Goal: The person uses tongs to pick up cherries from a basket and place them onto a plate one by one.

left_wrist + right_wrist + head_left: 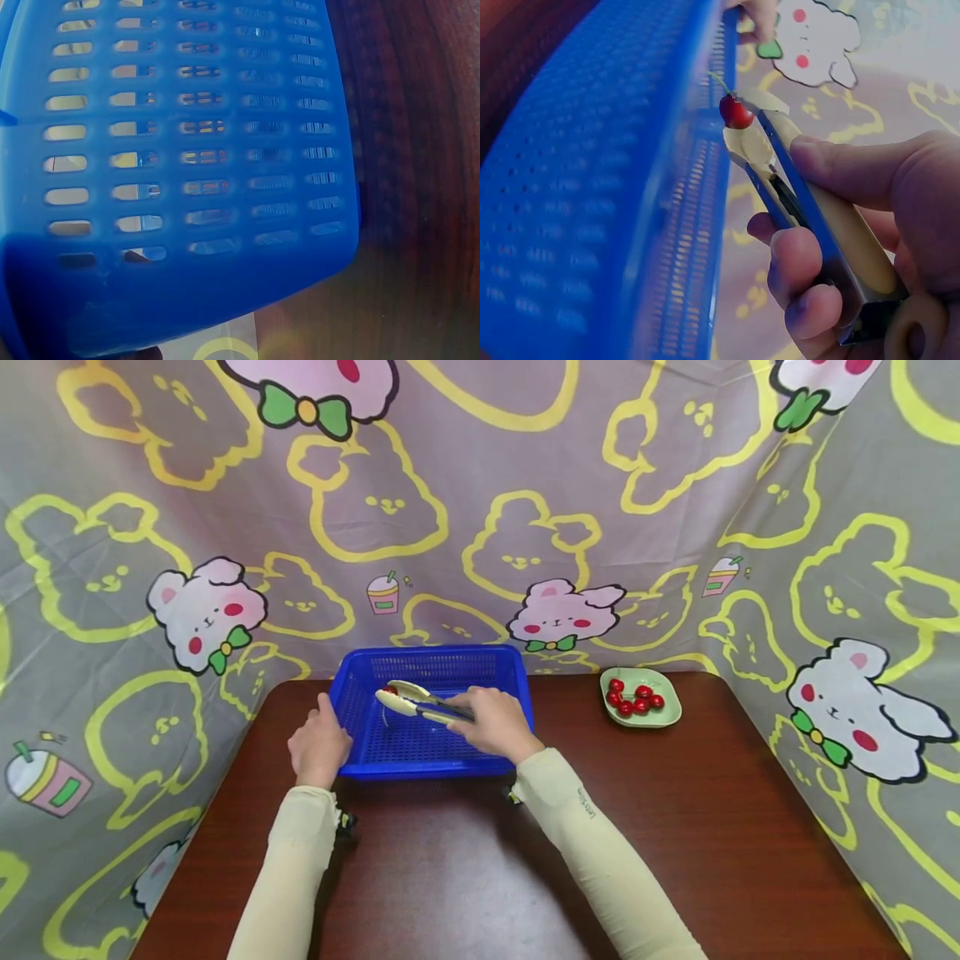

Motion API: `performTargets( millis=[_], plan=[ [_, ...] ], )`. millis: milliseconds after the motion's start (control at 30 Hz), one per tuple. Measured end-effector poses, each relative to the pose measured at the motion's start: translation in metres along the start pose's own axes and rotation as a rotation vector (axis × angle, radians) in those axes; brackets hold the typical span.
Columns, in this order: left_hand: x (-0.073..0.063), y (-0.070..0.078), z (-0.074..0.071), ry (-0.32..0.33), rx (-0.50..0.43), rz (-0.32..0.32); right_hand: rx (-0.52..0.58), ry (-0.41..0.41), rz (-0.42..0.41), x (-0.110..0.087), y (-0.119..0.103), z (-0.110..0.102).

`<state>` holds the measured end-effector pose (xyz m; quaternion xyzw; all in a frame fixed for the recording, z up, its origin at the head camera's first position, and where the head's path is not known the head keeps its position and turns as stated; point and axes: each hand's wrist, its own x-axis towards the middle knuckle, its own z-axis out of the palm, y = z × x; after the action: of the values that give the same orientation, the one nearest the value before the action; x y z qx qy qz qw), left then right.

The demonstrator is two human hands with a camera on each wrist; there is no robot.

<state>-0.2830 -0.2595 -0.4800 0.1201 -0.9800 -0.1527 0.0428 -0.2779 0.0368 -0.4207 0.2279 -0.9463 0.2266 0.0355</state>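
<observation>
My right hand [491, 720] grips a pair of tongs [825, 225] with cream tips and metal arms, its thumb on one arm and fingers round the other. Between the tips is a red cherry [736, 114] with a green stem, held over the blue plastic basket [431, 769]. My left hand [321, 745] holds the basket at its left rim. The left wrist view is mostly filled by the slotted basket wall [165, 176]; only a bit of finger shows at its bottom edge.
A pale green plate [667, 716] with several red cherries [641, 705] on it stands to the right of the basket. Both are on a dark brown table [750, 827]. A patterned cloth [465, 468] hangs round the back and sides.
</observation>
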Motion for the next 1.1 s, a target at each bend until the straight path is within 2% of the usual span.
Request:
performTargets(
  millis=[233,533,1100],
  plan=[
    [0.001,0.000,-0.002,-0.004,0.001,0.004,0.051,0.049,0.050,-0.011,0.021,-0.024],
    [0.002,-0.002,-0.001,0.004,-0.011,0.011,0.112,0.097,0.082,-0.028,0.052,-0.043],
    [0.000,-0.001,0.000,0.005,-0.003,0.011,0.120,0.173,0.188,-0.067,0.117,-0.074]
  ],
)
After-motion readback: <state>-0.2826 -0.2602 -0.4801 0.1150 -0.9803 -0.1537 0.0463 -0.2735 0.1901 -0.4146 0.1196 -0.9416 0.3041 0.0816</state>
